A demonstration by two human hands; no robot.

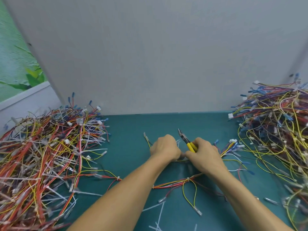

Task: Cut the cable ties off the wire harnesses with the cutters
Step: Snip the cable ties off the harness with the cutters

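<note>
A wire harness of red and yellow wires lies across the green mat in front of me, with a white cable tie round its middle. My left hand is curled over part of the harness near the mat's middle. My right hand grips the yellow-handled cutters, whose jaws point up and away. My two thumbs meet over a small pale piece between the hands; what it is I cannot tell.
A big heap of harnesses covers the left of the mat. Another heap fills the right side. Cut white ties lie near the front edge. A grey wall panel stands behind.
</note>
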